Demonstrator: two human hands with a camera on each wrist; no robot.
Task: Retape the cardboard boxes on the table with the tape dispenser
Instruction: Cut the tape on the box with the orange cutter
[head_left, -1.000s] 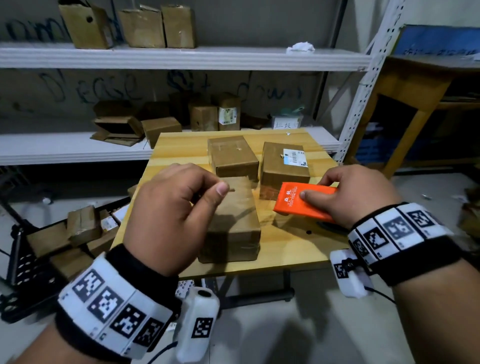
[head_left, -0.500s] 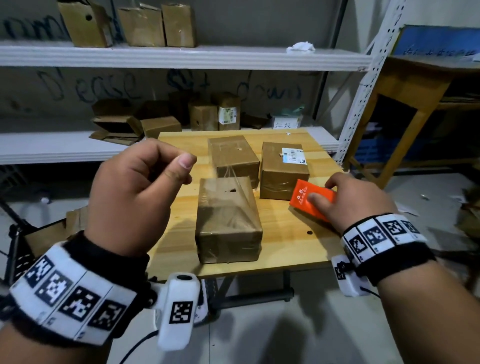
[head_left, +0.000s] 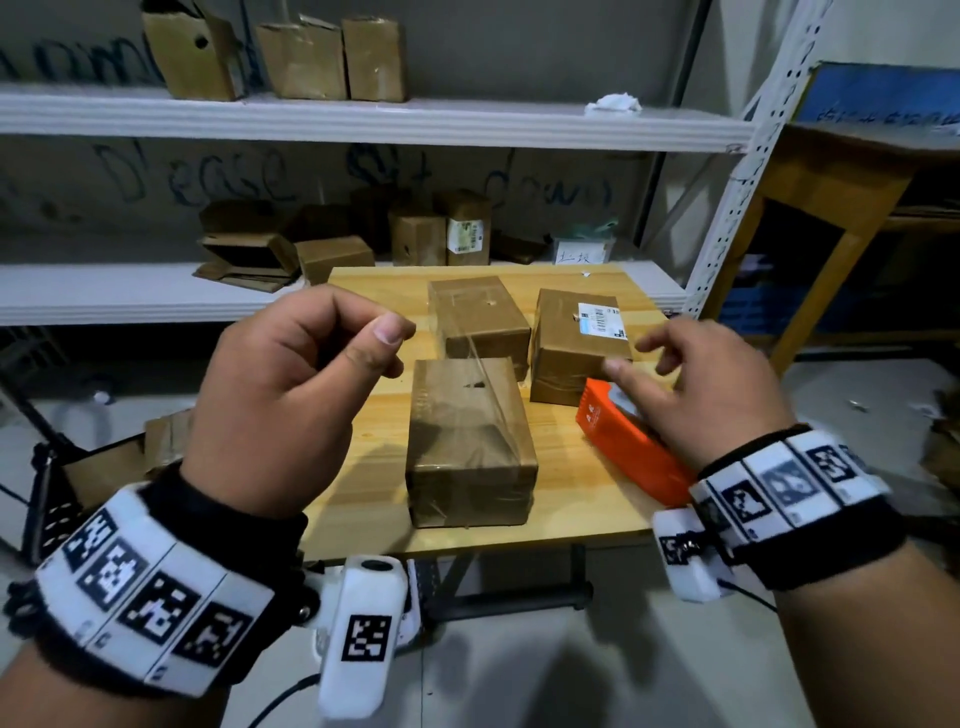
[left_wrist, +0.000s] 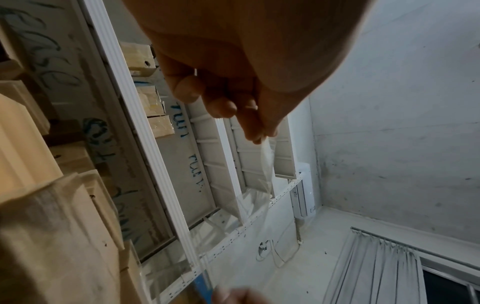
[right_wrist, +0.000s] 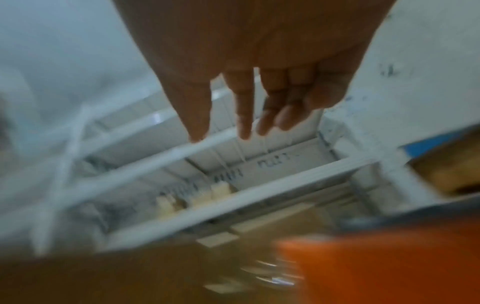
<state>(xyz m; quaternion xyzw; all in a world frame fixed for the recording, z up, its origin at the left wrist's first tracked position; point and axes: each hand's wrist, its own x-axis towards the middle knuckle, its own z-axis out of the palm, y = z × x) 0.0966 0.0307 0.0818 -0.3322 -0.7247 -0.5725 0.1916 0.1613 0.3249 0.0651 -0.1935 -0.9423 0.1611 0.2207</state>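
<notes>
Three brown cardboard boxes stand on the wooden table (head_left: 571, 499): a front box (head_left: 470, 441), a back box (head_left: 478, 317) and a labelled box (head_left: 571, 348) to the right. My left hand (head_left: 379, 343) is raised left of the boxes and pinches a clear tape strip (head_left: 460, 338) that runs down to the front box's top. In the left wrist view the fingers of the left hand (left_wrist: 259, 135) pinch the same thin tape (left_wrist: 266, 164). The orange tape dispenser (head_left: 628, 452) lies on the table at the right. My right hand (head_left: 639, 358) hovers above it with its fingers spread and straight, holding nothing (right_wrist: 226, 131).
White metal shelving (head_left: 363, 122) behind the table carries more cardboard boxes. A black crate (head_left: 57, 499) with boxes sits on the floor at the left. A wooden bench (head_left: 831, 208) stands at the right. The table's near edge is close to my wrists.
My left hand has risen and drawn the tape strip further off the front box. My right hand has let go of the orange dispenser and lifted, its fingers now spread.
</notes>
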